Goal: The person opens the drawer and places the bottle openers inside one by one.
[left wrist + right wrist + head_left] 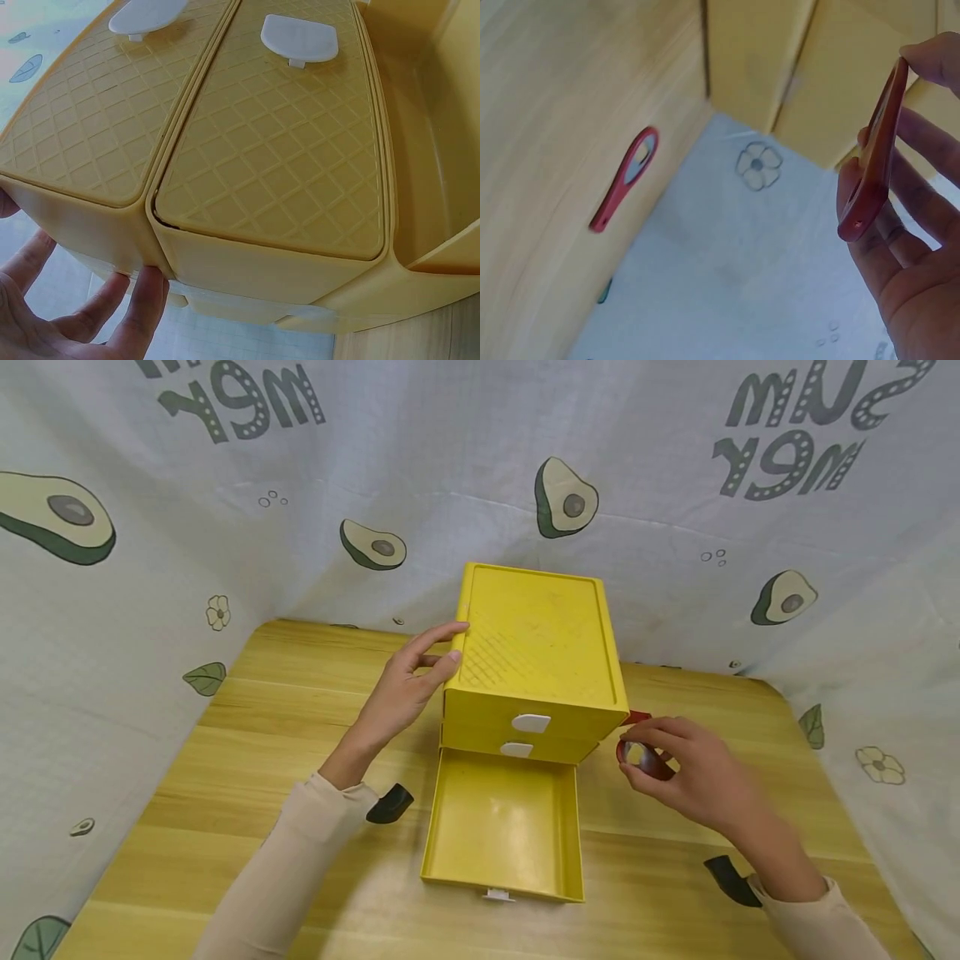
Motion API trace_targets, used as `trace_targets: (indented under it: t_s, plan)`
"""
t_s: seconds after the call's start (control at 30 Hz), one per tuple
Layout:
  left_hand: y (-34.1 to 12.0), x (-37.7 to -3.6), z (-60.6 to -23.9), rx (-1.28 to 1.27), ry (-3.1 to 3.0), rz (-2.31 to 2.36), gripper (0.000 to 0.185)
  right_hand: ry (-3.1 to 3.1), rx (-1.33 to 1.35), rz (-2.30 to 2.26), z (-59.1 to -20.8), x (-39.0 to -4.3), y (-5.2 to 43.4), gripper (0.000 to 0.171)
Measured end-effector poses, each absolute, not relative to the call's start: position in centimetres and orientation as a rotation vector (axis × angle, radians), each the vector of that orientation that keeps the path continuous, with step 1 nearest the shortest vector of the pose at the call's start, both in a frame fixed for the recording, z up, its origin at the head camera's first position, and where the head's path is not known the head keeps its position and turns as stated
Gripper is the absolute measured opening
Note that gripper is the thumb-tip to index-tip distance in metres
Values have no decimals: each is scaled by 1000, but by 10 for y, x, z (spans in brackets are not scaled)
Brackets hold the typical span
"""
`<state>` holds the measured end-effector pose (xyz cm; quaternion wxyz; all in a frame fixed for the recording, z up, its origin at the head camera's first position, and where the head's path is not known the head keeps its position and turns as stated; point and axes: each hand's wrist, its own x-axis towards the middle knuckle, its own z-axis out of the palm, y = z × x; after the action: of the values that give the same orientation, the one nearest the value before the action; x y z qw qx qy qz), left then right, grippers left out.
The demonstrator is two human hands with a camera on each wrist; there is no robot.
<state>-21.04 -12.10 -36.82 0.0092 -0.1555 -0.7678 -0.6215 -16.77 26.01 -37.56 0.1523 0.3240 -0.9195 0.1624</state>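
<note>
A wooden table (247,735) stood inside a backdrop of pale cloth (150,527) printed with avocados, small flowers and grey lettering; the cloth closed it in behind and at both sides.

At the left, the left hand (408,685) reached in from a cream sleeve (300,852). Its fingers were straight and relaxed, lying against the upper left edge of the yellow drawer box (536,643), the thumb on the box's side. The left wrist view showed the fingertips (142,292) touching the box's lower edge, holding nothing. A dark strap end (390,803) showed just beside that wrist.

The box stood at the middle of the table, near the back cloth. Its two upper drawers were closed, each with a white tab handle (531,723). The bottom drawer (504,827) was pulled out toward the person, its own white tab at the near edge.

At the right, just beside the box's lower right corner, the right hand (686,772) pinched a red tool (639,756) between thumb and fingers, lifted off the table. In the right wrist view the red tool (874,150) was seen edge on, gripped at its top by the fingertips. A second red piece (625,178), with a rounded opening at one end, lay flat on the table beside the box; in the head view only a red tip (637,717) of it showed at the box's corner.
</note>
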Motion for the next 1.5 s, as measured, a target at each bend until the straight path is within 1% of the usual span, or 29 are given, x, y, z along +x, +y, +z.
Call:
trace_targets:
  t_s: [0.1,0.27,0.43,0.63,0.73,0.97,1.23,1.5]
  plan:
    - [-121,-210,-368,-491,-2396,-1940,41,-2616,973,444,-373,-160,251,32]
    - [-122,-210,-369,-482,-2396,-1942,41,-2560,1098,502,-371,-149,234,21]
    - [-121,-210,-369,-485,-2397,-1947,41,-2536,1203,559,-374,-139,214,29]
    - [-121,-210,-368,-477,-2403,-1941,41,-2595,1329,592,-381,-129,185,16]
    - [-122,-210,-368,-483,-2399,-1944,41,-2578,1382,545,-386,-129,172,15]
    - [-121,-209,-368,-491,-2398,-1941,41,-2551,1486,441,-393,-130,145,23]
    - [-123,-209,-369,-501,-2394,-1946,41,-2604,1636,374,-398,-130,114,17]
    - [-123,-210,-368,-490,-2395,-1948,41,-2674,1759,147,-402,-133,90,19]
